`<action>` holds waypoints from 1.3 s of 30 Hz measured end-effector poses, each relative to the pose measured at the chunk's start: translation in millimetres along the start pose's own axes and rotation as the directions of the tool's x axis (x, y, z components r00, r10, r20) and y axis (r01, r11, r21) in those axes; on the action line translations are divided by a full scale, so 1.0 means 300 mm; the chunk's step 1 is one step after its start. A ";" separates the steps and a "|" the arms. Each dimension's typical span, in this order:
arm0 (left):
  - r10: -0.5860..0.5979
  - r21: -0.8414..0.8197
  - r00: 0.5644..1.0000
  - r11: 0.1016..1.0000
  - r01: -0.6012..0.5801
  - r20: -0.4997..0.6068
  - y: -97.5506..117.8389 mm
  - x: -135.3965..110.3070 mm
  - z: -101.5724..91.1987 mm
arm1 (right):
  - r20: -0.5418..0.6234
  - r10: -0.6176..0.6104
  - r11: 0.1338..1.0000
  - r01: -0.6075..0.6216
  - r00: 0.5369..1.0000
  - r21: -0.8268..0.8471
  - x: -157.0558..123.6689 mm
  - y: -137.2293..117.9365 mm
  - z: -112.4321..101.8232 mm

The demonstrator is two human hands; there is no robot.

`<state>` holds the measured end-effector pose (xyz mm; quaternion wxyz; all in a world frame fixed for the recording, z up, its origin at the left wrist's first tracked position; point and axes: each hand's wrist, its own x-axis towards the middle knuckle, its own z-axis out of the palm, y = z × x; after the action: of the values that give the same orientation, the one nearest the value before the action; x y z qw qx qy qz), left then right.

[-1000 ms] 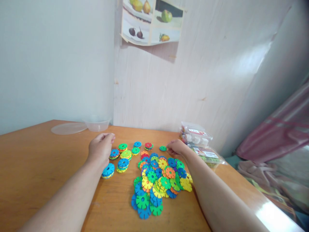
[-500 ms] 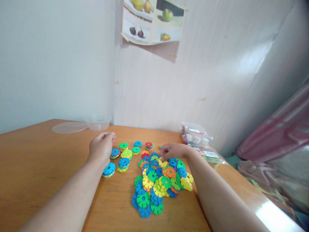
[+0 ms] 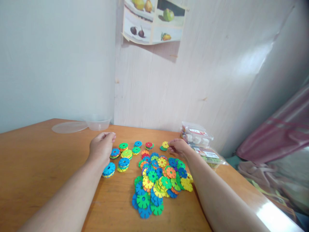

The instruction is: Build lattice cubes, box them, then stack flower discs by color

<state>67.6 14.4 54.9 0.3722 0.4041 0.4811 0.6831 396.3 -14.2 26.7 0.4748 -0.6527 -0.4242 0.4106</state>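
My right hand [image 3: 178, 147] pinches a yellow notched plastic disc [image 3: 165, 144] by its edge, just over a green disc [image 3: 163, 148] at the back of the table. Nearer me spreads a loose heap of notched discs [image 3: 153, 176] in blue, green, yellow and orange. Closed and still, my left hand [image 3: 102, 146] rests beside the small stacks at the left; whatever its fingers hold, if anything, is hidden. Close to it are a blue-topped stack [image 3: 115, 152] and a green-topped stack [image 3: 123, 146]. A red-topped stack [image 3: 149, 145] stands farther right.
A clear plastic bowl [image 3: 98, 124] and a flat clear lid [image 3: 69, 127] lie at the back left of the wooden table [image 3: 48, 167]. Clear food boxes [image 3: 198, 135] are piled at the back right, near my right forearm. A fruit picture sheet [image 3: 154, 22] hangs on the wall.
My right hand has moved from the heap back and to the right, carrying a yellow disc over to the green one. My left hand has stayed in place.
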 end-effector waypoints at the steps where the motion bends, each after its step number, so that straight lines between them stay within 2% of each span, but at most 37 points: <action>1: 0.000 0.001 1.000 1.000 0.000 0.001 0.000 0.000 0.000 | -0.013 0.009 1.000 -0.009 1.000 -0.012 0.002 0.004 0.004; 8: 0.004 0.016 1.000 1.000 -0.004 -0.003 -0.002 0.001 -0.001 | -0.027 0.014 0.970 -0.020 1.000 -0.241 0.002 0.003 0.004; 11: 0.009 0.023 1.000 1.000 -0.009 -0.001 -0.001 0.002 -0.003 | 0.040 0.011 0.932 0.005 0.999 -0.362 -0.019 -0.032 -0.018; 12: 0.007 0.023 1.000 1.000 -0.007 -0.001 -0.001 0.002 -0.003 | 0.094 0.014 0.918 0.024 0.995 -0.396 -0.031 -0.046 -0.025; 14: 0.001 0.020 1.000 1.000 -0.001 0.000 0.002 0.001 -0.002 | 0.276 0.013 0.868 0.126 0.961 -0.481 -0.058 -0.075 -0.032; 16: -0.002 0.016 1.000 1.000 0.003 -0.003 0.006 -0.002 -0.001 | 0.473 0.025 0.777 0.281 0.880 -0.564 -0.083 -0.096 -0.027; 18: -0.003 0.015 1.000 1.000 0.003 -0.005 0.010 -0.005 0.000 | 0.576 0.047 0.670 0.401 0.816 -0.624 -0.099 -0.105 -0.013; 19: -0.004 0.018 1.000 1.000 0.004 -0.004 0.011 -0.006 0.000 | 0.581 0.049 0.639 0.422 0.813 -0.644 -0.103 -0.105 -0.004; 20: -0.003 0.019 1.000 1.000 0.003 -0.003 0.011 -0.007 -0.001 | 0.576 0.048 0.624 0.426 0.816 -0.655 -0.104 -0.103 0.004; 22: 0.002 0.020 1.000 1.000 -0.002 0.007 0.009 -0.006 -0.001 | 0.573 0.031 0.649 0.420 0.819 -0.634 -0.103 -0.093 0.016; 25: 0.013 0.017 1.000 1.000 -0.013 0.012 0.002 -0.002 -0.003 | 0.586 -0.007 0.789 0.364 0.810 -0.495 -0.093 -0.077 0.018; 27: 0.016 0.015 1.000 1.000 -0.016 0.013 -0.002 0.001 -0.004 | 0.506 -0.034 0.892 0.255 0.862 -0.374 -0.083 -0.068 0.010; 29: 0.016 0.013 1.000 1.000 -0.017 0.014 -0.003 0.002 -0.004 | 0.344 -0.046 0.953 0.144 0.938 -0.266 -0.069 -0.059 0.001; 30: 0.017 0.014 1.000 1.000 -0.017 0.016 -0.003 0.002 -0.005 | 0.259 -0.046 0.967 0.108 0.965 -0.230 -0.061 -0.054 -0.003; 32: 0.017 0.020 1.000 1.000 -0.018 0.017 0.000 -0.001 -0.005 | 0.149 -0.043 0.977 0.073 0.988 -0.199 -0.044 -0.041 -0.007; 39: 0.019 0.041 1.000 0.999 -0.019 0.017 0.007 -0.008 -0.004 | 0.045 0.008 0.970 0.004 0.999 -0.245 -0.011 -0.006 -0.004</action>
<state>67.3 11.2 56.1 0.3612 0.4220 0.4882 0.6731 396.2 -17.4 29.2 0.3804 -0.6972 -0.4817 0.3703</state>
